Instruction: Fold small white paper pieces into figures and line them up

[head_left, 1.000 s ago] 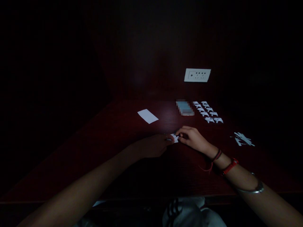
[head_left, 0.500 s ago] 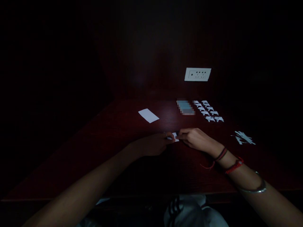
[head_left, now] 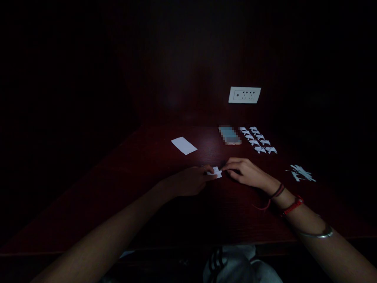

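Observation:
A small piece of folded white paper lies on the dark red table in front of me. My left hand is closed on its left side, thumb and forefinger pressing it, so that part is hidden. At the paper's right tip is my right hand, its forefinger stretched toward the edge and its thumb apart below. Whether that fingertip touches the paper I cannot tell. Beyond my hands rests a flat white paper sheet.
At the back right stand two rows of small folded white paper pieces, beside a phone with a blurred screen. Thin white paper strips lie in a heap at the right. A socket plate is on the back wall.
My right hand has drawn slightly back from the folded paper, and its thumb and forefinger have parted. More of the paper's folds show. My left hand stays on it.

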Demonstrator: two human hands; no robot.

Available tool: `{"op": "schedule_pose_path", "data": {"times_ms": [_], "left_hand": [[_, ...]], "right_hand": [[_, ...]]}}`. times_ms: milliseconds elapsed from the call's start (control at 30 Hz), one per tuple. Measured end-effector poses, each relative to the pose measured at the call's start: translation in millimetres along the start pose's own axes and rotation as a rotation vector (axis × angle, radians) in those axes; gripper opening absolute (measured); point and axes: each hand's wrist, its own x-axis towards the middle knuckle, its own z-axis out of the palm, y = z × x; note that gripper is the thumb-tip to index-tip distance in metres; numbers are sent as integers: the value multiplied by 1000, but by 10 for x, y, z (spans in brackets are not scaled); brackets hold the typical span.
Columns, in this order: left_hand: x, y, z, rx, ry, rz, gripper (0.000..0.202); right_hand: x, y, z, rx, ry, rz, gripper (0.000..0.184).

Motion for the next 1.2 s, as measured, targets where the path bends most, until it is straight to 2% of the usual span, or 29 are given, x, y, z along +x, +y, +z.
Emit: {"op": "schedule_pose_path", "data": {"times_ms": [267, 700, 1200], "left_hand": [[-8, 49, -44, 97, -29, -7, 44], [7, 57, -43, 30, -30, 0, 46], [16, 33, -31, -4, 17, 37, 48]], "right_hand": [[48, 3, 99, 108, 0, 29, 22], [127, 1, 234, 217, 57, 150, 5], [111, -57, 211, 189, 111, 76, 14]]}}
